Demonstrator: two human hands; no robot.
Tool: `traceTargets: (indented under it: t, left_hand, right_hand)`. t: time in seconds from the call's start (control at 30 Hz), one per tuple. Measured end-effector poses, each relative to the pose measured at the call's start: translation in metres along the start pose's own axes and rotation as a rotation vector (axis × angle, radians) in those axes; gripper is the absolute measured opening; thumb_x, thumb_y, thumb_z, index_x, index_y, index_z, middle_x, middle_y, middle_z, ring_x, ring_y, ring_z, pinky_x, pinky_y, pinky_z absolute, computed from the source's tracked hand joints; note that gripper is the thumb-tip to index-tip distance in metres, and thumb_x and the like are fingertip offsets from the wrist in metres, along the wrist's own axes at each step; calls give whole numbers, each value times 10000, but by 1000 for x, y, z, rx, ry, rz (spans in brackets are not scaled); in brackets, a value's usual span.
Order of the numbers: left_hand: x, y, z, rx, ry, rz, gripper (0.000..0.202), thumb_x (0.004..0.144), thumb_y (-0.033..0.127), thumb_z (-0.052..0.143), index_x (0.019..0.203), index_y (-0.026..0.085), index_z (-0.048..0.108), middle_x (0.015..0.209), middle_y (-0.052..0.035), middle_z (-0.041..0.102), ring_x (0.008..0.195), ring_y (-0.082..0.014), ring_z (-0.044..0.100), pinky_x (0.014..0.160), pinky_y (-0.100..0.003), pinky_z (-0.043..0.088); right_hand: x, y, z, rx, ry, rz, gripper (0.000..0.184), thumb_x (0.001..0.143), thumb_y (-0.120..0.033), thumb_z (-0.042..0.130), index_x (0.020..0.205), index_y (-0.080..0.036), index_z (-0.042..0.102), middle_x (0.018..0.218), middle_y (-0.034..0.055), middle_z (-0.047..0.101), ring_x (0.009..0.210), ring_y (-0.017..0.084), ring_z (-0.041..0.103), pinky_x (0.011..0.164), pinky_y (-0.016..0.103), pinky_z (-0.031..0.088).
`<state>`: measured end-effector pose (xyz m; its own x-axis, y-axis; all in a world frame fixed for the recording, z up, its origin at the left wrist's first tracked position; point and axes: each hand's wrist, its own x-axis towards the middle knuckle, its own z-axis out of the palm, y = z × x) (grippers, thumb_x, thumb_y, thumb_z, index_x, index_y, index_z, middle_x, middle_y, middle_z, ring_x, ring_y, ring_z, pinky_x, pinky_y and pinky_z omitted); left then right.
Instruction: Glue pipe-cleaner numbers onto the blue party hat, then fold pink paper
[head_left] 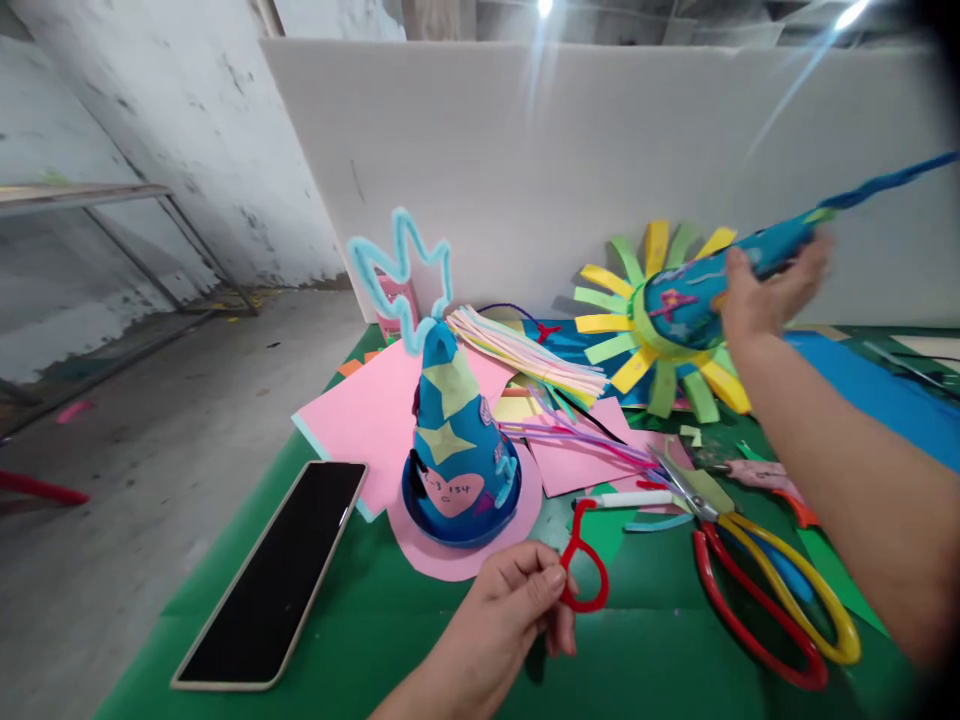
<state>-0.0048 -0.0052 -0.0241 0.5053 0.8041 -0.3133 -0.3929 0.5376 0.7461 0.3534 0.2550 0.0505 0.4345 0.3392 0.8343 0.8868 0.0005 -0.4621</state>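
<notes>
My left hand [510,605] pinches a red pipe cleaner [598,588] bent into a round loop with a hooked end, over the table's front. At the upper right, my right hand [776,290] grips a blue paper cone hat [686,305] lying tilted on its side. Yellow and green paper strips [628,325] fan out around its wide end, and a twisted blue pipe cleaner [892,185] extends from its tip. Beside my left hand stands another blue cone hat [463,440], upright on a pink paper disc [427,560], with stars, a pink heart and a light blue pipe-cleaner shape on top.
Red-and-yellow-handled scissors [705,510], a white marker [634,499] and a pink-handled tool [761,476] lie at right. Pastel pipe cleaners [532,355] and pink paper [360,410] lie behind. A phone [274,580] rests at left on the green table [360,640]. A white board [487,170] stands behind.
</notes>
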Motion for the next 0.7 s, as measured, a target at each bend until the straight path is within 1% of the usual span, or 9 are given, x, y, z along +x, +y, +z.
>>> traceTargets:
  t: [0.07, 0.1, 0.2, 0.23, 0.33, 0.37, 0.4, 0.57, 0.7]
  left_hand:
    - [0, 0, -1, -4, -1, -2, 211, 750, 319, 576, 686, 123, 533, 439, 13, 513, 415, -64, 444, 456, -186, 276]
    - [0, -1, -1, -6, -3, -3, 213, 745, 322, 581, 684, 123, 533, 438, 12, 515, 414, -64, 444, 454, -185, 275]
    - [0, -2, -1, -5, 6, -5, 233, 730, 341, 593, 680, 121, 535, 434, 7, 517, 407, -65, 443, 446, -184, 268]
    - [0, -2, -1, -2, 11, -8, 239, 724, 346, 598, 677, 121, 534, 431, 8, 515, 406, -66, 443, 444, -184, 266]
    - [-2, -2, 0, 8, 29, -15, 254, 703, 357, 616, 671, 120, 532, 444, 8, 514, 404, -66, 444, 444, -186, 267]
    - [-2, -2, 0, 11, 29, -17, 258, 697, 361, 620, 672, 119, 534, 452, 7, 517, 404, -66, 446, 444, -186, 268]
    - [-2, -1, 0, 15, 26, -19, 262, 694, 365, 622, 671, 118, 536, 456, 6, 519, 404, -66, 447, 444, -187, 269]
    - [-1, 1, 1, 34, 23, -28, 262, 691, 363, 626, 657, 118, 540, 442, 16, 503, 405, -61, 436, 452, -184, 275]
    - [1, 0, 1, 37, 16, -18, 267, 696, 372, 622, 661, 120, 542, 431, 15, 503, 397, -62, 431, 441, -184, 266]
  right_hand:
    - [-14, -14, 17, -2, -35, 99, 754, 689, -384, 627, 1269, -134, 215, 1295, 201, 290, 1225, 312, 271, 979, 478, 240]
    - [-20, -21, 22, -2, -53, 135, 740, 680, -385, 638, 1256, -128, 252, 1273, 203, 311, 1214, 310, 281, 977, 462, 242]
    - [-28, -37, 28, 14, -138, 227, 730, 652, -373, 680, 1238, -117, 327, 1228, 203, 363, 1166, 307, 338, 952, 438, 275]
    - [-28, -39, 28, 26, -181, 255, 677, 675, -365, 670, 1227, -126, 359, 1215, 186, 393, 1138, 297, 376, 933, 442, 304]
    - [-20, -34, 25, 104, -331, 321, 382, 812, -314, 549, 1149, -156, 465, 1141, 98, 501, 992, 221, 516, 821, 418, 429]
    - [-17, -29, 23, 136, -376, 334, 308, 846, -294, 504, 1124, -161, 487, 1121, 76, 520, 948, 195, 542, 786, 396, 456]
    - [-14, -24, 21, 167, -412, 342, 276, 861, -283, 481, 1109, -164, 499, 1109, 65, 529, 919, 179, 555, 764, 380, 470]
    - [-5, -6, 10, 281, -501, 320, 276, 856, -280, 490, 1112, -177, 499, 1130, 69, 519, 942, 183, 546, 780, 379, 464]
    - [-1, -10, 13, 369, -556, 254, 289, 854, -279, 494, 1124, -175, 491, 1141, 71, 511, 951, 189, 542, 783, 386, 463]
